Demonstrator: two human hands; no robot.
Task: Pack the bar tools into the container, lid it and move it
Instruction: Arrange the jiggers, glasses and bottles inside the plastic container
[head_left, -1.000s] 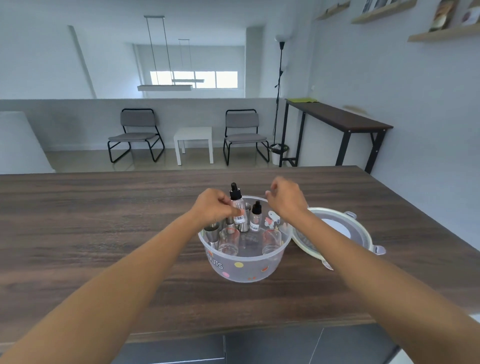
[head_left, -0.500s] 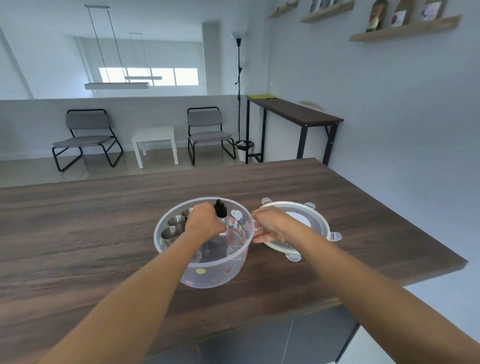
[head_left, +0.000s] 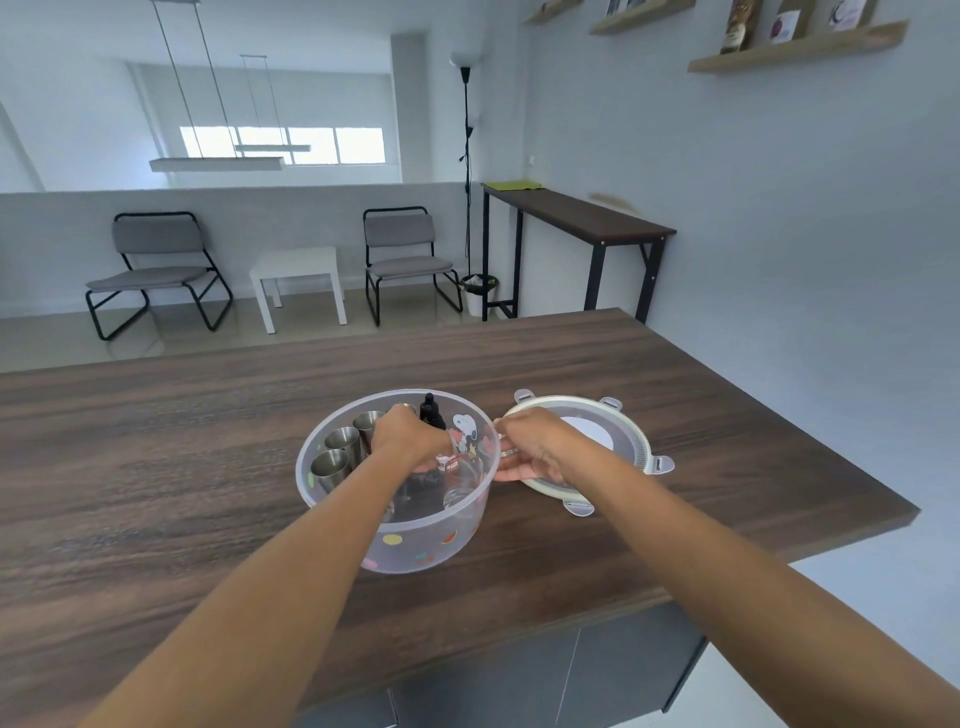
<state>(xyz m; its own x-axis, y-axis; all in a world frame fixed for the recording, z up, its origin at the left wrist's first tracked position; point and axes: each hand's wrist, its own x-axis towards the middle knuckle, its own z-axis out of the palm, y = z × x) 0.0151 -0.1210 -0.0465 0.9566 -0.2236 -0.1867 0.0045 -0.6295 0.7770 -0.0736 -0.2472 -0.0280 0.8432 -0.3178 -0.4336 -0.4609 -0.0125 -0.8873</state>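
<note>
Tub (head_left: 332, 506) mid-table holds steel cups (head_left: 340, 447) and dropper bottle (head_left: 430, 410), so packing looks nearly done; my left hand (head_left: 408, 441) reaches inside, grip unclear, right hand (head_left: 535, 449) pinches lid (head_left: 631, 434) beside it; lidding, moving remain.

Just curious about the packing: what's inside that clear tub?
Inside the clear tub: three steel cups, a black-capped dropper bottle and clear glassware. The left hand reaches in, hiding whatever lies beneath it.
</note>
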